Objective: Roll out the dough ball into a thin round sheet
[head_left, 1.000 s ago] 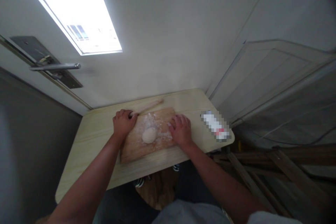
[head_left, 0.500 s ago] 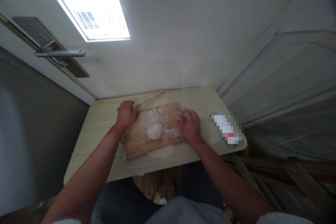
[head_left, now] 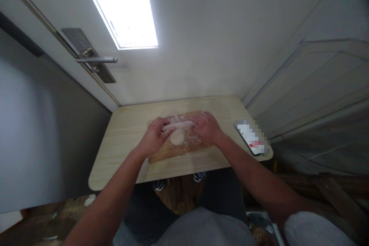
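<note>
Dough disc (head_left: 177, 137), pale and roughly round, near the middle of a floured wooden board (head_left: 161, 155), on a light wood-grain table (head_left: 129, 119). Just beyond, at 12 o'clock from the dough, a flour-dusted rolling pin (head_left: 179, 125), lying nearly crosswise with its 3 o'clock end angled slightly farther away. Cannot tell whether touching the dough's far rim or just clear of it. Left hand (head_left: 154, 136), at 9 o'clock, curled closed round the pin's near-side end, thumb along the front and close to the dough. Right hand (head_left: 206, 126), between 2 and 3 o'clock, closed over the pin's opposite end, fingertips partly hidden; cannot tell how tight. At 3 o'clock, well apart on the table, a smartphone (head_left: 249, 138) with a pixelated screen.

Seems to be the start of rolling out: pin gripped at both ends, dough compact and not yet spread thin. Likely calls next for bringing the pin over the dough from 12 toward 6 o'clock, with level, even pressure from both hands. Perhaps then a turn of the dough for an even round. Worth watching: left thumb near the dough's edge.
</note>
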A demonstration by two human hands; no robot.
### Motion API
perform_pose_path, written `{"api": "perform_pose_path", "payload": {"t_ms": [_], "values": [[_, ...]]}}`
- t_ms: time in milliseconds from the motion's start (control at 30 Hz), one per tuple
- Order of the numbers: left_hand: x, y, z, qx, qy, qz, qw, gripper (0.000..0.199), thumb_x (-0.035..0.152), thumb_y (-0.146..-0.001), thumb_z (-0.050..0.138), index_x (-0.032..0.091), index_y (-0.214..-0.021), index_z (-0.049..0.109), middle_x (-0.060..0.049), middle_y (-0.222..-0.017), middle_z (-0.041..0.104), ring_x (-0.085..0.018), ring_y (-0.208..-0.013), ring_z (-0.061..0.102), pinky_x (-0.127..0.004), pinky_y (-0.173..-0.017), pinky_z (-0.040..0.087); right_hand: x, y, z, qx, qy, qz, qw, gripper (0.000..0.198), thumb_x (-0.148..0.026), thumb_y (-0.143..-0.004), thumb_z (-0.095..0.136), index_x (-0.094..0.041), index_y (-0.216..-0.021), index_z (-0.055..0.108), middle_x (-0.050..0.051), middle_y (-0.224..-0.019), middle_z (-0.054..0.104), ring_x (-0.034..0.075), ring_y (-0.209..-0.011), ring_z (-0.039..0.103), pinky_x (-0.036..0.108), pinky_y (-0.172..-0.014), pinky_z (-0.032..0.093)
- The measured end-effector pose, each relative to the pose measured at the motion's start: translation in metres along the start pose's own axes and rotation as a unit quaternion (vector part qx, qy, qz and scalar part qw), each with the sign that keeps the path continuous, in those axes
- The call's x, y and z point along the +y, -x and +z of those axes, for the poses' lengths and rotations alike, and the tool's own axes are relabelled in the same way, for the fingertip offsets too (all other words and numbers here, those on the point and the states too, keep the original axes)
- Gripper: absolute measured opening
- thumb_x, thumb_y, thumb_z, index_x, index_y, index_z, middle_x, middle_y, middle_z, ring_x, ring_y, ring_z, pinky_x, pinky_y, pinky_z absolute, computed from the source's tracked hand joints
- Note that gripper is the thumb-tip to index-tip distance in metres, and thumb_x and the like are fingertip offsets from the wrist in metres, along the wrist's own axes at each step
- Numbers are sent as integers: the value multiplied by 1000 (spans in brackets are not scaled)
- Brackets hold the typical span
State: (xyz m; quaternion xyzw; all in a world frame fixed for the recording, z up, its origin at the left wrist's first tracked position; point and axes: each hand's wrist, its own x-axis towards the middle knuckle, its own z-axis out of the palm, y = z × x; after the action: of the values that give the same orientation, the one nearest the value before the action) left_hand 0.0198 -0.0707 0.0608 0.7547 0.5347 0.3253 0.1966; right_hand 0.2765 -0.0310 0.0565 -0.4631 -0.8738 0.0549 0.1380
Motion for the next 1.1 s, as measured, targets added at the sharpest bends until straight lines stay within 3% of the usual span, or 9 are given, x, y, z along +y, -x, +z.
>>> {"api": "perform_pose_path", "payload": {"t_ms": [67, 133, 233, 333, 433, 633, 833, 1000, 1100], "values": [[-1, 8, 5, 52, 18, -22, 998, 39, 43, -85, 69, 22, -116, 57, -6, -107, 65, -21, -98, 62, -40, -90, 50, 4, 6, 1, -16, -2, 49, 999, 37, -36, -89, 56, -22, -121, 68, 8, -113, 71, 25, -105, 61, 37, -96, 40], [-3, 15, 11, 71, 17, -35, 997, 63, 41, -76, 77, 24, -131, 51, -7, -116, 65, -23, -105, 62, -42, -96, 49, 9, 12, 2, -17, -10, 139, 990, 36, -38, -91, 54, -26, -122, 66, 5, -113, 72, 23, -101, 63, 32, -87, 43], [-3, 22, 21, -30, -19, 9, 999, 74, 37, -69, 82, 28, -136, 52, -9, -133, 62, -29, -121, 57, -47, -105, 44, 17, 19, 7, -37, -30, 262, 964, 31, -44, -92, 52, -27, -113, 67, 3, -101, 74, 21, -91, 66, 28, -71, 42], [0, 22, 32, -101, -62, 50, 992, 66, 36, -74, 78, 29, -136, 55, -8, -136, 61, -29, -128, 53, -48, -110, 39, 21, 22, 15, -43, -53, 314, 947, 31, -47, -94, 52, -25, -109, 67, 4, -96, 74, 21, -86, 66, 27, -65, 39], [0, 15, 39, -88, -96, 40, 991, 58, 37, -82, 72, 27, -136, 55, -9, -133, 62, -29, -126, 53, -47, -108, 40, 20, 24, 21, -36, -60, 328, 942, 31, -47, -94, 52, -25, -110, 66, 4, -95, 74, 20, -85, 67, 26, -64, 38], [3, -7, 61, 5, -168, -43, 985, 54, 42, -85, 67, 24, -133, 53, -13, -130, 59, -32, -122, 51, -47, -100, 42, 16, 25, 22, -40, -62, 330, 941, 31, -47, -94, 52, -25, -112, 66, 5, -98, 73, 21, -88, 67, 27, -66, 40], [19, -14, 84, 16, -210, -25, 977, 49, 40, -89, 62, 26, -135, 52, -14, -125, 56, -32, -115, 50, -46, -93, 42, 17, 24, 22, -43, -66, 327, 942, 32, -45, -95, 51, -24, -114, 64, 5, -99, 74, 21, -89, 68, 26, -67, 40], [18, -19, 82, 45, -228, -42, 972, 37, 41, -86, 64, 24, -119, 60, -13, -114, 60, -32, -110, 53, -45, -89, 43, 17, 23, 21, -47, -68, 322, 943, 30, -44, -95, 52, -25, -114, 64, 5, -101, 74, 21, -91, 68, 27, -68, 41], [13, -22, 80, 51, -203, -20, 978, 30, 37, -90, 59, 22, -116, 60, -12, -114, 65, -31, -112, 55, -45, -94, 42, 18, 22, 19, -55, -67, 318, 944, 29, -44, -94, 52, -25, -113, 65, 6, -101, 74, 23, -92, 68, 27, -67, 41]]}}
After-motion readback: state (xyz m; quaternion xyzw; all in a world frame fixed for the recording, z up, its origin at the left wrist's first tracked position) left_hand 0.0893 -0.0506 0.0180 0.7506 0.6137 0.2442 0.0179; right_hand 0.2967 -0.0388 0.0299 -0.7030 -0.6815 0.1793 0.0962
